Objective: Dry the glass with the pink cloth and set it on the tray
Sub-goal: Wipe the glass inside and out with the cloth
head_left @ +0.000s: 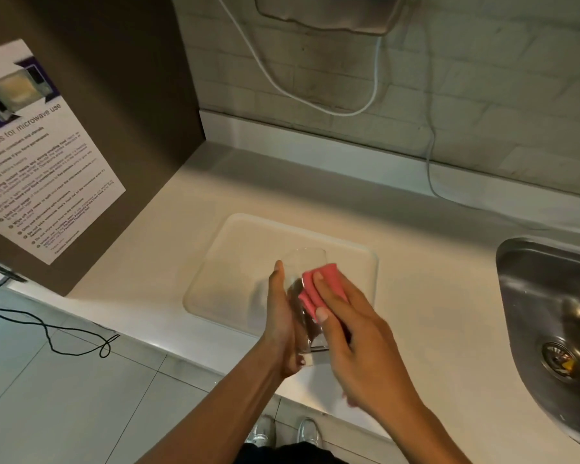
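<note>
Gripping the glass (303, 296) in my left hand (282, 316), I hold it tilted above the near edge of the tray (235, 242), its mouth pointing away from me. My right hand (352, 333) presses the folded cloth (322, 288) (pink) against the glass's side, fingers flat on top. The tray lies on the counter (432, 296), left of the sink (549, 296).

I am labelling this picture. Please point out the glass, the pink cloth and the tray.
glass (307, 259): head view, clear upper wall near the rim.
pink cloth (327, 274): head view, folded top part.
tray (235, 249): head view, bare left floor.
</note>
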Demonstrator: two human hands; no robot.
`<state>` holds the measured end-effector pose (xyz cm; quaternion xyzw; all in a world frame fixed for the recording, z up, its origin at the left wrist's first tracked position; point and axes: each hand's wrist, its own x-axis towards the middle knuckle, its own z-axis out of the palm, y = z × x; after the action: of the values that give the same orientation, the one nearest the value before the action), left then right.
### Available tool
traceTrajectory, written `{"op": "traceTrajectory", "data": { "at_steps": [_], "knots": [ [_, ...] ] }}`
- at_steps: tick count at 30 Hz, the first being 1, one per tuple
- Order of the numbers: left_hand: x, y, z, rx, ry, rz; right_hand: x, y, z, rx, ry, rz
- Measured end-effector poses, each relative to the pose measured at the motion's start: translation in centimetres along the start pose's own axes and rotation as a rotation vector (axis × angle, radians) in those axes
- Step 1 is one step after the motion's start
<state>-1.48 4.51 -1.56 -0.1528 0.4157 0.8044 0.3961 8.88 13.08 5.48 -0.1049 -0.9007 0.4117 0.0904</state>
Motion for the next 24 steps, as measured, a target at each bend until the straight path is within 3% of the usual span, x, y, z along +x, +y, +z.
{"op": "traceTrajectory", "data": {
  "at_steps": [3, 7, 10, 12, 18, 24],
  "knots": [
    [-0.3, 0.1, -0.1, 0.045, -0.016, -0.038, -0.2, 0.6, -0.4, 0.078, 0.000, 0.064],
    [-1.1, -0.7, 0.9, 0.003, -0.189, -0.134, 2.5, 0.1, -2.3, 0.178, 0.083, 0.134],
    [-0.4, -0.2, 0.6, 0.063, -0.037, -0.042, 1.0, 0.1, -0.9, 0.019, 0.017, -0.004],
    [-0.2, 0.5, 0.0, 0.109, 0.015, -0.004, -0.2, 0.3, 0.0, 0.017, -0.013, 0.044],
    [-0.3, 1.1, 0.2, 0.262, -0.132, 0.089, -0.3, -0.1, -0.2, 0.041, 0.054, 0.075],
    [-0.8, 1.2, 0.5, 0.326, -0.061, 0.136, -0.5, 0.0, 0.1, -0.055, 0.105, 0.100]
  ]
}}
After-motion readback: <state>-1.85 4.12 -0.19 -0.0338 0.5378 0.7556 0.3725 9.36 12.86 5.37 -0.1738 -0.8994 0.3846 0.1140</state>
